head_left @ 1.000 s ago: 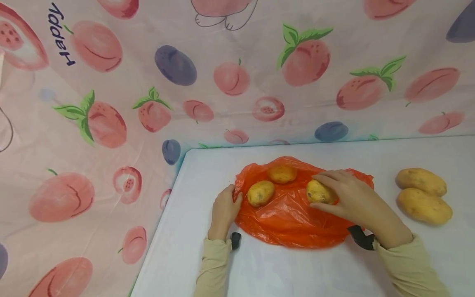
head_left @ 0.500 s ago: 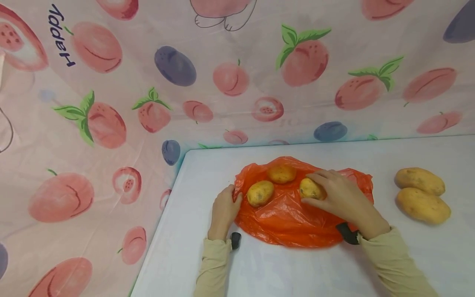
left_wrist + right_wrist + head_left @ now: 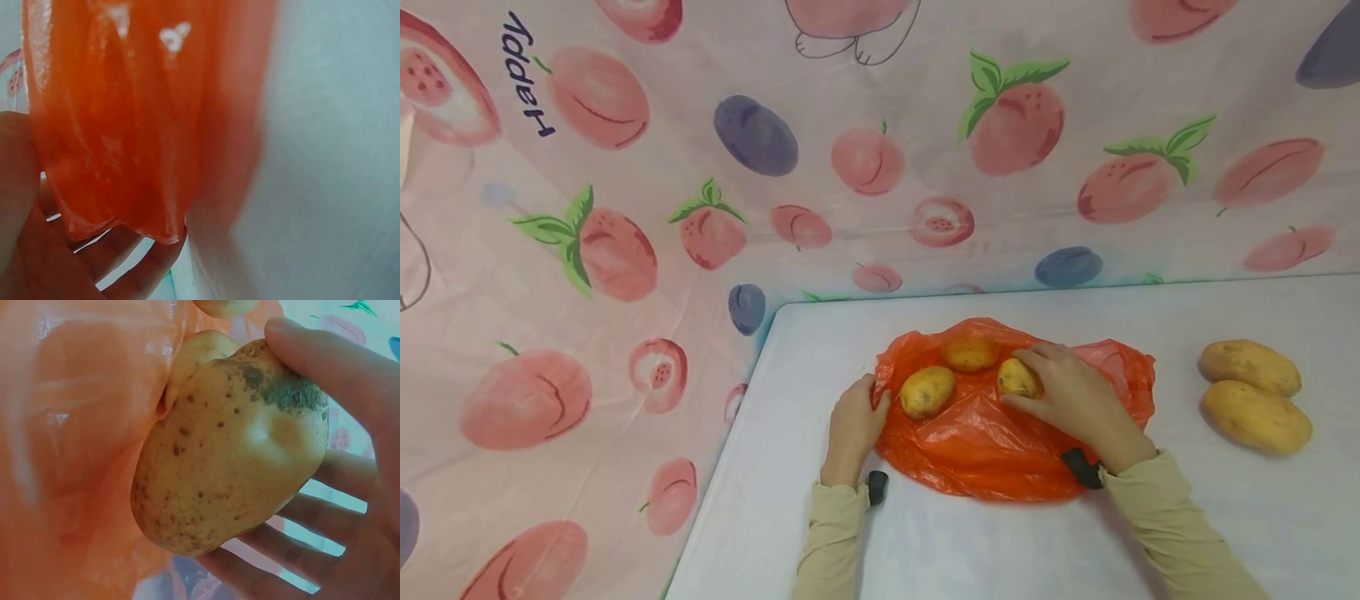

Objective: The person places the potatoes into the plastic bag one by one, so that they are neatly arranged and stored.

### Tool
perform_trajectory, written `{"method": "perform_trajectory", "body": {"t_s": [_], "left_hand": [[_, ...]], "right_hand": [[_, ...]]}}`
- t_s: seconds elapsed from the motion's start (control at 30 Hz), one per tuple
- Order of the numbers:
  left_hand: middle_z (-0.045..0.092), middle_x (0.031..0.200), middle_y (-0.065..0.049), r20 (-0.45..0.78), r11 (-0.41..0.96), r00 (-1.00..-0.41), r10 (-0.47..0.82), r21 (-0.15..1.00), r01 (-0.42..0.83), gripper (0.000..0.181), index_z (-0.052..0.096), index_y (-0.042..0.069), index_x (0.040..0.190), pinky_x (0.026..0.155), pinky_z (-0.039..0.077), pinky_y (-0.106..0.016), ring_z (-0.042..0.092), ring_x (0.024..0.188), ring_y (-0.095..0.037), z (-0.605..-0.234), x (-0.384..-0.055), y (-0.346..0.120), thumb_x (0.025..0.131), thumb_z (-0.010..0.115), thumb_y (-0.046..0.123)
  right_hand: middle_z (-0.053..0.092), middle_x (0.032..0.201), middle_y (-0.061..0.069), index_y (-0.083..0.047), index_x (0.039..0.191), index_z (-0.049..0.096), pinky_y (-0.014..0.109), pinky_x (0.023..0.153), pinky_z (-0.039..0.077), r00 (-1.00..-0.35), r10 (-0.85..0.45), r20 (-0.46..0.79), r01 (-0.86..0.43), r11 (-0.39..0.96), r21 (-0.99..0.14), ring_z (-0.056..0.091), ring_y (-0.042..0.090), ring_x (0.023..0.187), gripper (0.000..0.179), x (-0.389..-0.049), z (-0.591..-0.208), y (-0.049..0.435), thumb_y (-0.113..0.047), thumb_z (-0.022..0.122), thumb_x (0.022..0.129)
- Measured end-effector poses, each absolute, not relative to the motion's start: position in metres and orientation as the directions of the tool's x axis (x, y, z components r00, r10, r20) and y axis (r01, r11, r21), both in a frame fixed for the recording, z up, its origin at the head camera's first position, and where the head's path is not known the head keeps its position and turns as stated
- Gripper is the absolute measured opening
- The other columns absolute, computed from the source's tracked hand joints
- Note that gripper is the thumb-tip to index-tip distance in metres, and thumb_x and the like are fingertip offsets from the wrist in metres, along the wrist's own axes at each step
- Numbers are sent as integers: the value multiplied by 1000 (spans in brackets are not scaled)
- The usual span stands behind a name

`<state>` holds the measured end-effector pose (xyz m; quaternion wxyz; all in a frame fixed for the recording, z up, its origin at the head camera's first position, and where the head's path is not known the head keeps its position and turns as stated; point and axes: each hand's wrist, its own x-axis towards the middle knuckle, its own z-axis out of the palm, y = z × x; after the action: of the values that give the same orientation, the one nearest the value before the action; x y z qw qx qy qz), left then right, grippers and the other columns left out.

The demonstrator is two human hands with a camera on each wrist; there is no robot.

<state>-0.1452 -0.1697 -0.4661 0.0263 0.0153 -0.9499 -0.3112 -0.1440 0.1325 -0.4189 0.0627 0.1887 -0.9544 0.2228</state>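
Note:
An orange-red plastic bag (image 3: 992, 450) lies spread on the white table. My left hand (image 3: 853, 425) holds its left edge; in the left wrist view the bag's film (image 3: 125, 137) runs between the thumb and the fingers (image 3: 112, 253) behind it. My right hand (image 3: 1078, 400) grips a potato (image 3: 1019, 379) over the bag, thumb on the near side and fingers on the far side. That potato (image 3: 225, 456) shows dark specks and a grey-green patch in the right wrist view. Two more potatoes rest on the bag: one at left (image 3: 927, 392), one farther back (image 3: 970, 352).
Right of the bag, two potatoes lie side by side on the table, a farther one (image 3: 1250, 367) and a nearer one (image 3: 1257, 417). A fruit-printed cloth (image 3: 865, 158) hangs behind the white table (image 3: 970, 550) and along its left side.
My right hand has moved left across the bag with its potato, closer to the other two potatoes. The left hand stays at the bag's left edge.

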Motion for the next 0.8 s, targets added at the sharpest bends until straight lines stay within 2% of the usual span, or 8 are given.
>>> {"method": "perform_trajectory", "body": {"t_s": [0.33,0.8], "left_hand": [[58,82,-1,40,813,-998,-49,582,-17,16,62,11,105,68,48,-29,54,74,-17,-466,-145,-169,97,63,25],[61,86,-1,43,813,-998,-43,582,-10,19,63,10,109,72,50,-31,55,76,-18,-465,-146,-169,97,63,25]], "right_hand": [[64,115,20,1,120,63,55,91,51,-949,-279,146,-315,860,-402,62,36,102,63,-150,-423,126,-42,82,79],[61,116,22,3,120,61,58,93,48,-952,-282,116,-305,893,-330,58,40,107,65,-154,-430,117,-46,79,81]]}}
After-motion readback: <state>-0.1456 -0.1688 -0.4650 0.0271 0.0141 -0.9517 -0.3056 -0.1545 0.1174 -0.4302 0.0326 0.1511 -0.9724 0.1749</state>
